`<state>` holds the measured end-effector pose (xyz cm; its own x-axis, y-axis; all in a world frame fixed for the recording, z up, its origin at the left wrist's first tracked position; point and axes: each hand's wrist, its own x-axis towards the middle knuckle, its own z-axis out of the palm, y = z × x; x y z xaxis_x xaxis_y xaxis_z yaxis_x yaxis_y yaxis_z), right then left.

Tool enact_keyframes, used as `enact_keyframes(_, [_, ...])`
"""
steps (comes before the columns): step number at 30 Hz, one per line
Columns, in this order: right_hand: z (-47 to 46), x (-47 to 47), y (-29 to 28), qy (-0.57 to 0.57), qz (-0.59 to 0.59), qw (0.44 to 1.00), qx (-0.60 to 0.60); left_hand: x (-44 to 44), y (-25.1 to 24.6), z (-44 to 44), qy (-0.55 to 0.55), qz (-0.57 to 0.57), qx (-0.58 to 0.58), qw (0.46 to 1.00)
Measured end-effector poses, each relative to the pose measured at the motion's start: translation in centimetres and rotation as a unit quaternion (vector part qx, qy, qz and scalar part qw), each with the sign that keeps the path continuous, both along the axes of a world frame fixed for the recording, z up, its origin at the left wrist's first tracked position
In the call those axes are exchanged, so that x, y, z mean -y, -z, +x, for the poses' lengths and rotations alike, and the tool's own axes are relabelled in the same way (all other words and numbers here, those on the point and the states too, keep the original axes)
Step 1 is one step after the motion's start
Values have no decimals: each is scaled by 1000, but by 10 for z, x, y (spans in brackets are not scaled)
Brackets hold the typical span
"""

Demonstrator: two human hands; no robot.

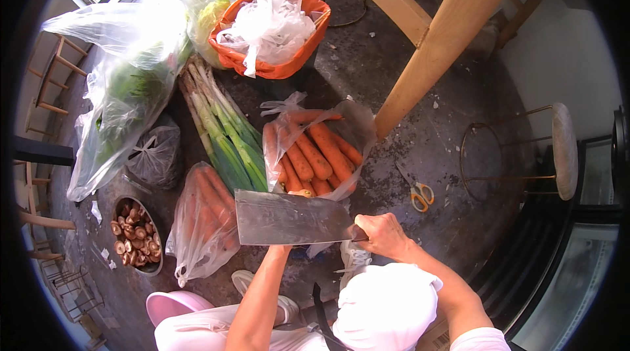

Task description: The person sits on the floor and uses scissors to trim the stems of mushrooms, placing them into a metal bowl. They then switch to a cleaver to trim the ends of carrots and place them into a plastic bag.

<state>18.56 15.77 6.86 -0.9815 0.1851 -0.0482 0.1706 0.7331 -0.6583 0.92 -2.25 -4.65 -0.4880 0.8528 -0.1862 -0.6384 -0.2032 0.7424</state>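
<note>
My right hand (pixel 385 235) is closed around the handle of a broad cleaver (pixel 295 218). Its wide blade lies level across the view, pointing left. Behind the blade my left hand (pixel 279 250) is hidden except near the wrist, so its fingers and anything in them cannot be made out. A small orange end, probably a carrot's (pixel 301 193), peeks over the blade's upper edge. Just beyond is an opened clear plastic bag full of carrots (pixel 315 154). A second, knotted bag of carrots (pixel 204 218) rests left of the cleaver.
Scallions (pixel 221 129) lie beyond the bags. Leafy greens in plastic (pixel 133 85) and a bowl of mushrooms (pixel 135 237) are leftward. An orange-lined bin (pixel 275 68) holds crumpled plastic. Scissors (pixel 420 196) lie right, near a wooden leg (pixel 423 65). A pink basin (pixel 174 304) is lower left.
</note>
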Motion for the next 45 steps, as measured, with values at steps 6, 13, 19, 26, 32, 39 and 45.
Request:
enact_keyframes(6, [15,-4,12,29,-10,999,32,12,4,11,-83,-184,-197,959])
enact_keyframes(13, [37,-11,15,45,-13,997,62,16,1,12,-59,-290,-387,873])
enact_keyframes(19, [27,-5,14,76,-19,989,128,3,-33,12,13,-332,-404,853])
enact_keyframes(26, [-7,-2,23,166,-128,973,94,-5,-49,4,-85,-335,-221,912])
enact_keyframes(32, [1,13,0,250,-203,947,-12,1,-47,-24,-252,-11,184,950])
enact_keyframes(39, [-8,30,-16,235,-262,936,-20,-10,-39,-15,-364,14,373,853])
enact_keyframes(45, [-13,37,-6,214,-207,955,10,-8,-30,-8,-363,18,347,865])
